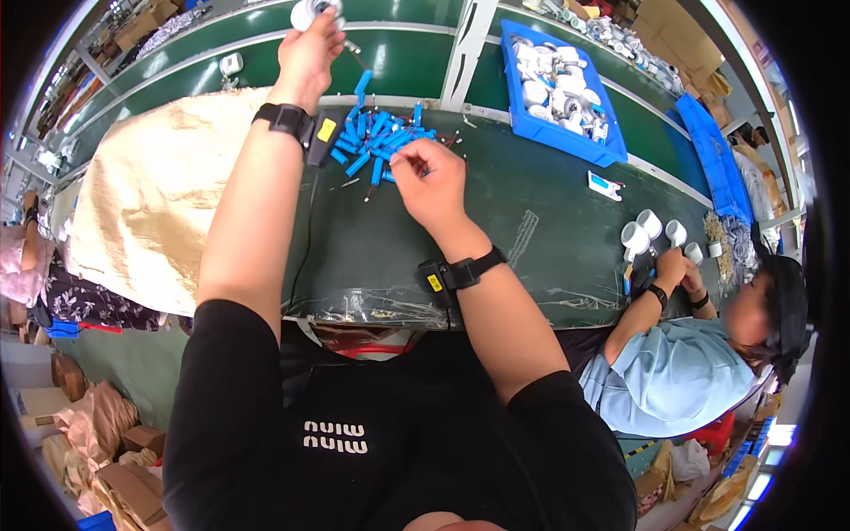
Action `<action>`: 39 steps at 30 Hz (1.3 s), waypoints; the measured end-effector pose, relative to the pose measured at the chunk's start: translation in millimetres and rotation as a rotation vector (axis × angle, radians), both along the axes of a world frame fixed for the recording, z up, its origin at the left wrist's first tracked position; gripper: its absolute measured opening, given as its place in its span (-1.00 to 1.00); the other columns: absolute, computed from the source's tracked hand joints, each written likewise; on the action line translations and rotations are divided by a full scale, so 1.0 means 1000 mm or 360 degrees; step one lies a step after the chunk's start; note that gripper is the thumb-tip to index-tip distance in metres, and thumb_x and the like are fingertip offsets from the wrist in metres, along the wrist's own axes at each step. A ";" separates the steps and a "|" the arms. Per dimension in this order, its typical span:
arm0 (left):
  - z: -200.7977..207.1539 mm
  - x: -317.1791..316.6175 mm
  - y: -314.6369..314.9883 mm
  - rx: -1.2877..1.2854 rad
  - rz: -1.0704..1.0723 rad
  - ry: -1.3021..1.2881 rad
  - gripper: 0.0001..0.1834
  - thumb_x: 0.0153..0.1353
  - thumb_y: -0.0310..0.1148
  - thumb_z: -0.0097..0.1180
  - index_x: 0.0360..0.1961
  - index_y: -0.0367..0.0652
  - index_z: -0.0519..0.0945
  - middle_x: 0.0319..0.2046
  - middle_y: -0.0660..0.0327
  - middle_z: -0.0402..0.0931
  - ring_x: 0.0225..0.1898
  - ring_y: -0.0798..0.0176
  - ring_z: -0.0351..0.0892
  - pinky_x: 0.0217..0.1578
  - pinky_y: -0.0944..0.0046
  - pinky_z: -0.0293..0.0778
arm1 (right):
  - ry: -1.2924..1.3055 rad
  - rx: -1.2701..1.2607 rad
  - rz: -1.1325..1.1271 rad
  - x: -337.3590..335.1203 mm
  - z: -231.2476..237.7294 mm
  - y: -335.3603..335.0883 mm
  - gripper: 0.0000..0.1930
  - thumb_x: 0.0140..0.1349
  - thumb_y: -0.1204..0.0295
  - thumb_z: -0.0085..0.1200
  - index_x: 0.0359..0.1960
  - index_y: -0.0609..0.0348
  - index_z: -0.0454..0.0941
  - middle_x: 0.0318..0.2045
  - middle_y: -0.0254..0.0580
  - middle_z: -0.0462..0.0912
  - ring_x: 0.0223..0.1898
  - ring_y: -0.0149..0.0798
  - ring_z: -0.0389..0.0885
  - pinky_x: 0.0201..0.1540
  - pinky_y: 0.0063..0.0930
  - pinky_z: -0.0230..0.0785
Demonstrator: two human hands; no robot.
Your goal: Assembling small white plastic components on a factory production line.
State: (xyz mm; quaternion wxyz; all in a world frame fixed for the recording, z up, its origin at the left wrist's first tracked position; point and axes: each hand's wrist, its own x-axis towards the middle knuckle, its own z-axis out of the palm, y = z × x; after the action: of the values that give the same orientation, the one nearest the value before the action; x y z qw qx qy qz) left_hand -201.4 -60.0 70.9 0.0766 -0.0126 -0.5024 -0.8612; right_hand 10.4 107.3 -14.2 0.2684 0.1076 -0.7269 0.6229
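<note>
My left hand [307, 60] reaches out to the far edge of the green worktable [372, 257], its fingers closed around a white round plastic housing [305, 12]. A thin wire runs down from near those fingers toward a blue cylindrical battery [363, 82]. Closer in lies a heap of blue wired batteries [376, 133]. My right hand [431, 183] is at the near right side of this heap, thumb and fingers curled together in a pinch. Whatever is between those fingertips, if anything, is hidden.
A blue bin [611, 152] full of white housings stands at the back right. Near it lies a small white part with a blue battery [604, 186]. A co-worker [682, 363] handles white parts at right. Tan sheeting [150, 195] covers the left side; a metal post [467, 57] rises behind.
</note>
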 end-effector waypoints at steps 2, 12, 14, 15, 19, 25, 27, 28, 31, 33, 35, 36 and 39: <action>-0.025 -0.044 -0.021 0.0119 -0.0100 -0.0210 -0.52 0.38 -0.20 0.35 0.16 -0.24 0.50 0.07 0.09 0.57 0.07 0.13 0.62 0.03 0.19 0.55 | 0.0088 0.0101 -0.0007 0.000 0.001 0.001 -0.85 0.23 0.56 0.29 -0.48 0.28 0.60 -0.55 -0.32 0.60 -0.53 -0.55 0.51 -0.46 -0.58 0.34; -0.093 -0.104 -0.074 0.0462 -0.0021 -0.0649 -0.54 0.52 -0.17 0.12 0.24 -0.28 0.41 0.18 0.09 0.51 0.10 0.13 0.62 0.03 0.22 0.65 | 0.0240 0.0388 0.0125 -0.001 0.002 -0.011 -0.90 0.18 0.54 0.29 -0.45 0.23 0.61 -0.50 -0.23 0.62 -0.54 -0.37 0.58 -0.46 -0.47 0.42; -0.089 -0.102 -0.076 0.0546 -0.0047 -0.0571 -0.63 0.56 -0.32 -0.05 0.24 -0.33 0.39 0.25 0.02 0.47 0.11 0.04 0.62 0.10 0.18 0.62 | 0.0252 0.0407 0.0151 0.000 0.004 -0.014 -0.91 0.17 0.53 0.27 -0.45 0.22 0.61 -0.50 -0.24 0.62 -0.54 -0.35 0.58 -0.46 -0.45 0.41; -0.081 -0.100 -0.086 0.0661 -0.0133 -0.0560 -0.65 0.57 -0.38 -0.11 0.25 -0.35 0.38 0.30 0.00 0.44 0.12 0.02 0.62 0.13 0.16 0.60 | 0.0276 0.0400 0.0174 -0.001 0.008 -0.018 -0.91 0.17 0.53 0.27 -0.45 0.22 0.61 -0.50 -0.24 0.62 -0.54 -0.35 0.58 -0.46 -0.45 0.41; -0.021 -0.019 -0.023 0.0607 -0.0455 -0.0331 -0.73 0.53 -0.40 -0.10 0.10 -0.32 0.50 -0.07 0.03 0.68 -0.09 0.01 0.66 -0.09 0.09 0.58 | 0.0253 0.0478 0.0089 0.004 -0.002 0.000 -0.92 0.14 0.54 0.28 -0.45 0.19 0.60 -0.51 -0.23 0.60 -0.54 -0.31 0.58 -0.47 -0.42 0.40; 0.102 0.243 0.029 0.0355 -0.1181 0.1359 -0.75 0.47 -0.22 0.05 -0.27 -0.16 0.60 -0.46 0.24 0.58 -0.51 0.18 0.57 -0.50 0.27 0.36 | 0.0032 0.0501 0.0135 0.005 -0.005 -0.007 -0.88 0.10 0.45 0.27 -0.51 0.16 0.59 -0.48 -0.13 0.62 -0.40 0.00 0.64 -0.36 -0.15 0.47; 0.110 0.260 0.037 0.0500 -0.1583 0.1707 -0.75 0.46 -0.24 0.04 -0.32 -0.15 0.60 -0.46 0.21 0.65 -0.47 0.14 0.66 -0.48 0.30 0.42 | 0.0062 0.0489 0.0117 0.001 -0.011 0.001 -0.88 0.09 0.45 0.27 -0.52 0.15 0.58 -0.48 -0.13 0.63 -0.40 -0.01 0.65 -0.36 -0.16 0.47; 0.122 0.290 0.034 0.0751 -0.1557 0.1582 -0.83 0.40 -0.37 0.09 -0.34 -0.19 0.62 -0.44 0.16 0.63 -0.44 0.11 0.68 -0.48 0.22 0.49 | 0.0076 0.0515 0.0113 -0.001 -0.011 -0.005 -0.88 0.09 0.45 0.28 -0.53 0.14 0.58 -0.48 -0.12 0.64 -0.42 -0.01 0.65 -0.38 -0.17 0.46; 0.129 0.330 0.026 0.1287 -0.1459 0.1292 -0.91 0.27 -0.64 0.18 -0.37 -0.26 0.66 -0.40 0.07 0.60 -0.38 0.05 0.72 -0.50 0.05 0.62 | 0.0170 0.0494 0.0115 -0.006 -0.004 -0.005 -0.89 0.15 0.51 0.29 -0.47 0.18 0.60 -0.52 -0.20 0.61 -0.52 -0.26 0.61 -0.44 -0.39 0.43; 0.119 0.329 0.027 0.1252 -0.1381 0.1273 -0.91 0.27 -0.63 0.18 -0.37 -0.26 0.66 -0.40 0.07 0.60 -0.38 0.05 0.72 -0.50 0.05 0.62 | 0.0110 0.0444 0.0103 -0.002 -0.009 -0.007 -0.90 0.15 0.52 0.29 -0.47 0.17 0.61 -0.53 -0.22 0.60 -0.53 -0.30 0.60 -0.45 -0.40 0.43; 0.110 0.334 0.021 0.1209 -0.1323 0.1333 -0.92 0.27 -0.63 0.18 -0.37 -0.27 0.66 -0.40 0.07 0.60 -0.38 0.06 0.71 -0.49 0.06 0.62 | 0.0170 0.0680 0.0087 -0.008 -0.009 -0.002 -0.91 0.16 0.54 0.30 -0.46 0.18 0.62 -0.53 -0.24 0.59 -0.54 -0.33 0.58 -0.47 -0.43 0.40; 0.101 0.348 0.016 0.1189 -0.1279 0.1388 -0.92 0.27 -0.63 0.18 -0.36 -0.27 0.66 -0.40 0.07 0.61 -0.38 0.06 0.71 -0.49 0.06 0.62 | 0.0115 0.0523 0.0148 -0.009 -0.016 -0.009 -0.91 0.16 0.55 0.30 -0.46 0.19 0.62 -0.53 -0.26 0.58 -0.55 -0.36 0.56 -0.48 -0.48 0.37; 0.092 0.358 0.003 0.1122 -0.1177 0.1355 -0.92 0.28 -0.62 0.18 -0.36 -0.27 0.66 -0.39 0.08 0.61 -0.37 0.07 0.71 -0.48 0.07 0.61 | 0.0060 0.0498 0.0184 -0.009 -0.008 -0.004 -0.90 0.17 0.55 0.30 -0.46 0.20 0.61 -0.53 -0.28 0.58 -0.56 -0.40 0.54 -0.49 -0.51 0.34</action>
State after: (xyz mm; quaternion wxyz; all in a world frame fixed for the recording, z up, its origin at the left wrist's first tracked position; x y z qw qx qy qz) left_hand 156.6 -57.0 163.3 -0.0326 -0.4972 -0.0791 -0.8634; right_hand 1.9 103.0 -22.1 0.2257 0.2016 -0.8025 0.5143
